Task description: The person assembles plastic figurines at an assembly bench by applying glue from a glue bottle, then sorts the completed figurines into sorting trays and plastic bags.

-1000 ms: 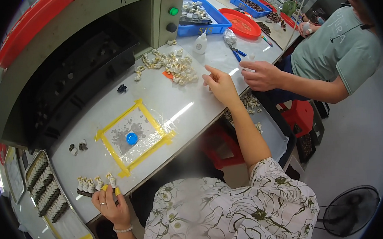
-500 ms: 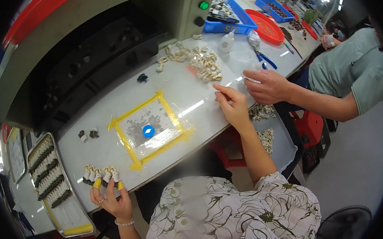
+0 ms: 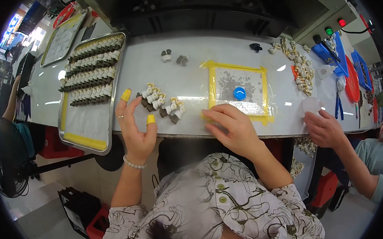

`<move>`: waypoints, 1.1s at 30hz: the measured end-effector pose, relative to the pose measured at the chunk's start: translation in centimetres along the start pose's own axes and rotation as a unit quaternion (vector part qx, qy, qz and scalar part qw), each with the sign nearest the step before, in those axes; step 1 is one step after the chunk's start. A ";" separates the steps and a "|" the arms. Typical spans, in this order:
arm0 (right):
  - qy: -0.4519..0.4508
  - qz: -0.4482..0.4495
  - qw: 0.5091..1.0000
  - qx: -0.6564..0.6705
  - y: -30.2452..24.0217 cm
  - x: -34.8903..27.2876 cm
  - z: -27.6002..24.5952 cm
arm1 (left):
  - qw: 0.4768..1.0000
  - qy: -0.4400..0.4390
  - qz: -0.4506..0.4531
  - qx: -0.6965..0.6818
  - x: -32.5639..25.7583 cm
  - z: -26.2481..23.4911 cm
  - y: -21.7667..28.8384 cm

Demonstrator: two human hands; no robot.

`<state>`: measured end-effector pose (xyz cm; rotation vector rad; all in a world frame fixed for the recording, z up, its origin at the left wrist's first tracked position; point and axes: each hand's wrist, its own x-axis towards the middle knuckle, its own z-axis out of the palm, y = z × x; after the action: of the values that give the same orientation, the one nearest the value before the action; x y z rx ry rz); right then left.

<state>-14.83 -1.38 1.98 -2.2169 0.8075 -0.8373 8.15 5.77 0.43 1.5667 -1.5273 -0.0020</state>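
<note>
A short row of small white figures [image 3: 158, 100] with dark grey bases and yellowish tops lies near the table's front edge. Just left of them, my left hand [image 3: 136, 130] is raised with fingers spread, holding nothing. It wears yellow finger covers on two fingertips, a ring and a bead bracelet. My right hand [image 3: 238, 132] hovers at the front of a yellow-taped rectangle [image 3: 212, 81], fingers extended and apart, with nothing visible in them. Inside the tape, a round blue cap or lid [image 3: 239, 93] sits among grey spots. Two small grey-and-white pieces [image 3: 166, 56] stand farther back.
Left is a metal tray [image 3: 115, 95] with several rows of similar figures. At right lie a pile of cream pieces [image 3: 303, 71], a white bottle [image 3: 325, 71], blue-handled pliers [image 3: 339, 106] and a red tray [image 3: 352, 81]. A co-worker's hand [image 3: 326, 129] holds something whitish. A dark machine opening [image 3: 207, 17] spans the back.
The view has swung left. My left hand has come off the figures and opened. My right hand has moved left, away from the co-worker's hand, to the taped rectangle's front.
</note>
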 end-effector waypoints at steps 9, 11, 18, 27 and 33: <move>-0.031 -0.083 0.993 -0.072 -0.3 3.4 3.3 | 0.986 -0.147 -0.075 -0.024 1.4 -1.1 -1.4; -0.029 -0.099 0.992 -0.069 -0.3 3.8 3.5 | 0.987 -0.135 -0.077 -0.030 1.5 -0.9 -1.7; -0.030 -0.115 0.992 -0.043 -0.6 4.4 3.9 | 0.990 -0.125 -0.059 -0.031 2.0 -0.4 -2.2; -0.043 -0.130 0.990 -0.039 -0.3 4.4 4.1 | 0.987 -0.135 -0.073 -0.040 2.3 -0.5 -2.4; -0.030 -0.118 0.991 -0.046 -0.2 4.4 4.4 | 0.981 -0.152 -0.093 -0.071 2.5 -0.7 -2.7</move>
<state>-8.88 -2.96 0.93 -2.4413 0.5715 -0.8533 11.26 3.72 0.65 1.6412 -1.5646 -0.4659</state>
